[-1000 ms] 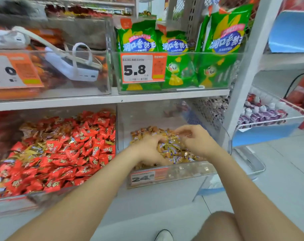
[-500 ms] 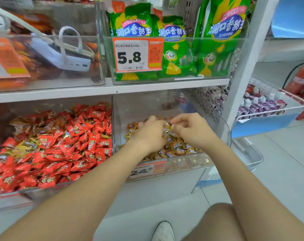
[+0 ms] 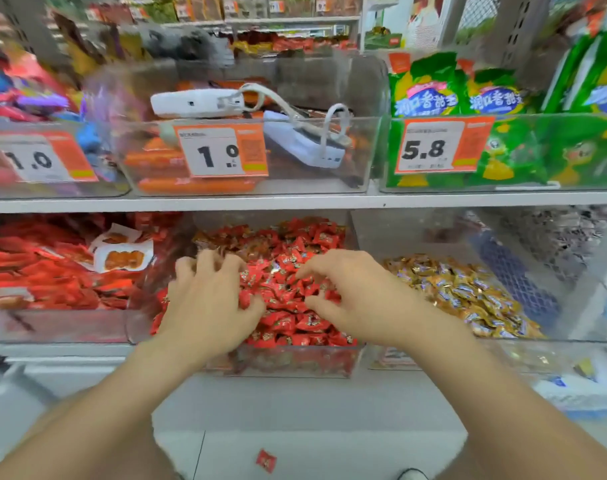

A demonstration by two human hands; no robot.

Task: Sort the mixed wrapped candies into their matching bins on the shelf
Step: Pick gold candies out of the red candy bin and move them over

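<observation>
Head view: both hands reach into the middle clear bin (image 3: 288,362) on the lower shelf, which is heaped with red wrapped candies (image 3: 295,271). The left hand (image 3: 208,299) lies palm down on the left half of the heap, its fingers (image 3: 205,263) spread and curled into the candies; whether it grips one I cannot tell. The right hand (image 3: 357,299) lies on the right half, fingers (image 3: 312,270) bent with the tips touching the red wrappers, loosely apart, and no candy is clearly pinched between them. The two hands are near each other but apart, with red candies showing between them.

Just beside this bin, toward the right end of the lower shelf, a second clear bin (image 3: 572,334) holds gold wrapped candies (image 3: 461,292). Toward the left end, a third bin (image 3: 52,327) holds larger red packets (image 3: 35,278).

On the upper shelf (image 3: 295,202), the middle bin carries a price tag reading 1.0 (image 3: 222,150) and contains orange sticks (image 3: 194,184) and white devices (image 3: 305,147) with cables. The bin to its right, tagged 5.8 (image 3: 440,147), holds green snack bags (image 3: 496,98). The far left of the upper shelf is blurred.

On the floor (image 3: 330,445) below the shelf's front edge lies a single red candy (image 3: 266,460), between the two forearms
</observation>
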